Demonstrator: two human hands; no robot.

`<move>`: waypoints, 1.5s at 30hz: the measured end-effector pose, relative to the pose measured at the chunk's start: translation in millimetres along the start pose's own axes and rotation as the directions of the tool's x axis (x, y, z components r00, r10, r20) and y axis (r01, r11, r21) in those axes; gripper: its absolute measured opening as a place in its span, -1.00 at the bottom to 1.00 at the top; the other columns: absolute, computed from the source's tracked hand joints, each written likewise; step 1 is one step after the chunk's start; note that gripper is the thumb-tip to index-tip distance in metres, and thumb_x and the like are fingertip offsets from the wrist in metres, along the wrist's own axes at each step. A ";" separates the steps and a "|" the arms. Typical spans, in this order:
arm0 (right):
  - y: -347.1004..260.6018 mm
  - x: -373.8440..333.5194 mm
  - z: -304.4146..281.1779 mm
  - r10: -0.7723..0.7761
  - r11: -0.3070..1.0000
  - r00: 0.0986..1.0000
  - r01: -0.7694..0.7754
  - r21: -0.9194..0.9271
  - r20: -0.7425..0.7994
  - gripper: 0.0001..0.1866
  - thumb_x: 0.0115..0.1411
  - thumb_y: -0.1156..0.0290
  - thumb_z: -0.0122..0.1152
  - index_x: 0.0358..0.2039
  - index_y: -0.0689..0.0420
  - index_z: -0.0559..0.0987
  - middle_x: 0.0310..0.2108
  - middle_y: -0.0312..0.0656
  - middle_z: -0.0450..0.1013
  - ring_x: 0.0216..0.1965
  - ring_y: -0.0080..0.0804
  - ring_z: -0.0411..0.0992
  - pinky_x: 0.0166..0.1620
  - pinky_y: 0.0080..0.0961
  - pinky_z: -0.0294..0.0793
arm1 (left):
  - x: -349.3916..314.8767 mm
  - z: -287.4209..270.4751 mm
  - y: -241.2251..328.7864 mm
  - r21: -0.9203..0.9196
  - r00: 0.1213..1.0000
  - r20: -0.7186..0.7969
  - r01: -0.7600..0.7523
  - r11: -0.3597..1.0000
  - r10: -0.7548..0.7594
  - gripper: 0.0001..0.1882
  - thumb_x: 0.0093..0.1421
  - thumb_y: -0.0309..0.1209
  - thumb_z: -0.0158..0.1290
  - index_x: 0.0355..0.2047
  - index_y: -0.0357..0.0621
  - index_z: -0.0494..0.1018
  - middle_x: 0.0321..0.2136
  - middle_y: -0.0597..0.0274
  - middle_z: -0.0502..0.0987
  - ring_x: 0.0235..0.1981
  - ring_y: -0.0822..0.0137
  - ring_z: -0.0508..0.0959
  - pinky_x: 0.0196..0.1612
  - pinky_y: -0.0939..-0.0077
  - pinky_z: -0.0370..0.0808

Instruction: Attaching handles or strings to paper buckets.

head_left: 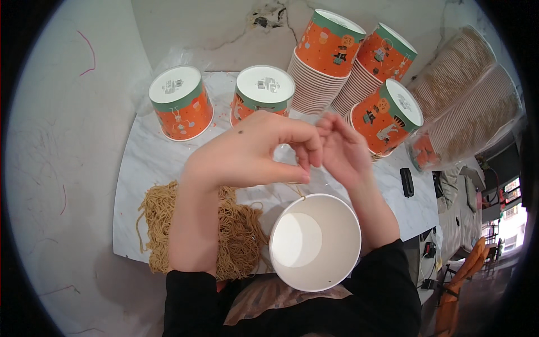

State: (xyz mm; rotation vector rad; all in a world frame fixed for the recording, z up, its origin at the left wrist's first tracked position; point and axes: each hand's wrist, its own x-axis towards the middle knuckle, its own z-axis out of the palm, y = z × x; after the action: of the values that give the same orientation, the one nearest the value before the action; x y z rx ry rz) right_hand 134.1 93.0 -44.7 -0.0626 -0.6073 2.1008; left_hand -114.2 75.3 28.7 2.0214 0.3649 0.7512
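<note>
My left hand (247, 149) is raised over the table, its thumb and fingertips brought close together. Whatever they pinch, if anything, is too small to make out. Beside it my right hand (347, 149) is loosely cupped and slightly blurred, its fingertips partly behind the left fingers; nothing shows in it. Below both hands, a white paper bucket (342, 224) rests tilted near my body with its mouth facing up. A thin tan cord (299, 192) shows at its far rim. Under my left forearm lies a pile of tan cords (238, 236).
Upside-down orange and green paper buckets (182, 118) stand along the far side, some on tall nested stacks (317, 84). Plastic-wrapped stacks (466, 112) lean at the right. A small black object (406, 182) lies on the marbled table (135, 168). An orange chair (463, 275) stands beyond.
</note>
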 end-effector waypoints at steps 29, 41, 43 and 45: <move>-11.3 -93.1 85.2 -0.131 0.250 0.970 -0.167 -0.954 -0.204 -0.69 0.48 0.32 0.01 -0.33 0.25 0.57 -0.47 -0.43 0.36 -0.41 -0.71 0.25 -0.34 -0.68 0.25 | 30.9 61.8 8.6 0.000 0.980 -0.168 0.113 0.994 -0.111 -0.80 0.13 -0.52 0.28 -0.20 -0.26 0.67 -0.38 0.15 0.72 -0.37 0.46 0.69 -0.27 0.58 0.59; -6.4 -90.0 85.3 -0.138 0.366 0.952 -0.208 -0.907 -0.274 -0.77 0.45 0.36 0.08 -0.06 0.26 0.56 -0.46 -0.47 0.32 -0.43 -0.77 0.20 -0.37 -0.72 0.20 | 29.8 70.0 5.0 0.493 0.906 -0.352 -0.032 0.869 0.233 -0.95 0.02 -0.49 0.23 -0.46 -0.12 0.63 -0.56 0.23 0.59 -0.53 0.25 0.59 -0.51 0.42 0.45; -1.2 -90.3 82.5 -0.199 0.345 0.952 -0.155 -0.926 -0.234 -0.80 0.42 0.41 0.12 -0.05 0.25 0.52 -0.44 -0.48 0.34 -0.44 -0.80 0.21 -0.37 -0.76 0.20 | 29.0 66.6 6.4 0.483 0.917 -0.345 -0.008 0.875 0.199 -0.97 0.01 -0.48 0.21 -0.49 -0.13 0.60 -0.58 0.23 0.56 -0.55 0.26 0.57 -0.52 0.42 0.43; 0.4 -93.0 78.2 -0.262 0.319 0.946 -0.104 -0.942 -0.193 -0.80 0.39 0.46 0.16 -0.03 0.24 0.48 -0.43 -0.48 0.36 -0.44 -0.82 0.22 -0.38 -0.80 0.19 | 30.2 65.5 7.7 0.472 0.928 -0.334 0.012 0.881 0.166 -0.97 0.00 -0.48 0.20 -0.53 -0.15 0.58 -0.61 0.24 0.54 -0.57 0.27 0.55 -0.53 0.43 0.41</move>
State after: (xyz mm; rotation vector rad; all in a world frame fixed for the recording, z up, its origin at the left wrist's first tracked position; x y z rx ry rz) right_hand 166.3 -12.3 6.7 -1.0198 -1.5488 1.2706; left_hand -49.5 43.5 20.6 2.3512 0.7451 1.1902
